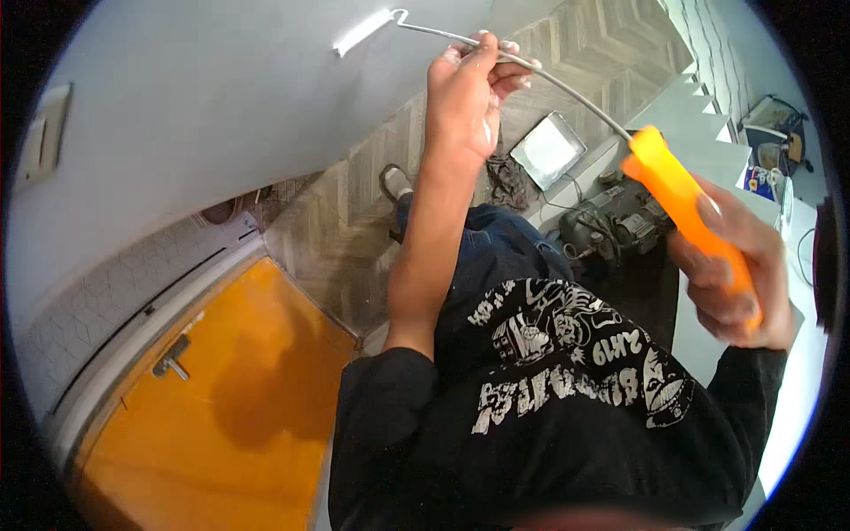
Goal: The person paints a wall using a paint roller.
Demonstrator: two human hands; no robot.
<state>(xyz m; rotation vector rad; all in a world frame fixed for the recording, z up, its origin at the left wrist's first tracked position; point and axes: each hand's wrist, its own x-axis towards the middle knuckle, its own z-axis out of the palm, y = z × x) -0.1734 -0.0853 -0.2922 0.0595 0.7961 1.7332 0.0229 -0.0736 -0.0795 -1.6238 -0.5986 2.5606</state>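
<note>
My right hand (739, 265) is wrapped round the orange handle of a paint roller (695, 212). The roller's thin metal rod runs up and left through my left hand (478, 84), which pinches it partway along and has white paint on its fingers and wrist. At the far end, the small white roller head (363, 34) lies against the pale grey wall (239, 88). The right hand and handle are somewhat smeared by motion.
A paint tray (549, 150) with white paint stands below, beside a dark crumpled cloth (512, 183). Nearby is a greenish motor-like machine (611, 221). An orange door (221, 389) with a metal handle is at lower left, a switch plate (42, 137) at far left, and stairs (708, 115) at right.
</note>
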